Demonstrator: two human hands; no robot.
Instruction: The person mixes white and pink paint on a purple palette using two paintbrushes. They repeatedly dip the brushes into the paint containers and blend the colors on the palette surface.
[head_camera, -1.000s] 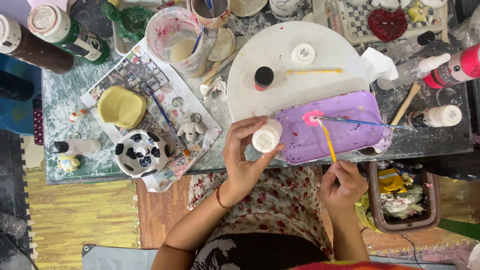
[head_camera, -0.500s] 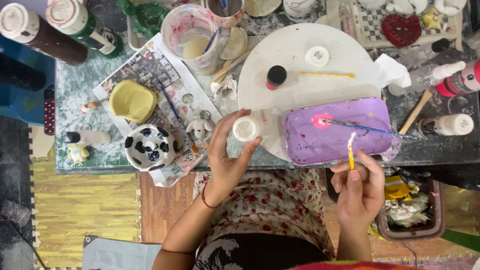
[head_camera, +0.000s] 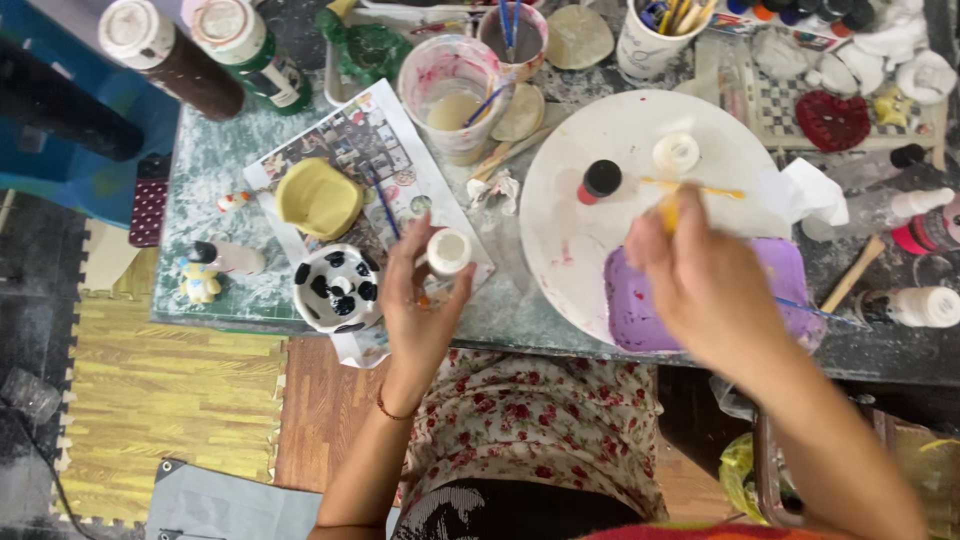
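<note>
Item: small white paint bottle (head_camera: 449, 251), clamped in my left hand (head_camera: 420, 300); right hand (head_camera: 700, 285) grips yellow brush (head_camera: 668, 212) over white palette (head_camera: 640, 200). Purple dish (head_camera: 630, 310) painted; pink detailing unfinished, I judge.

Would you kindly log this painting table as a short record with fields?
Setting: cluttered craft table seen from above
Left hand: holds a small white paint bottle, cap on
Right hand: holds a yellow brush over the round white palette
Under right hand: purple tray, partly hidden
Near left hand: black-spotted white bowl, yellow dish
On palette: red paint bottle, white cap
</note>
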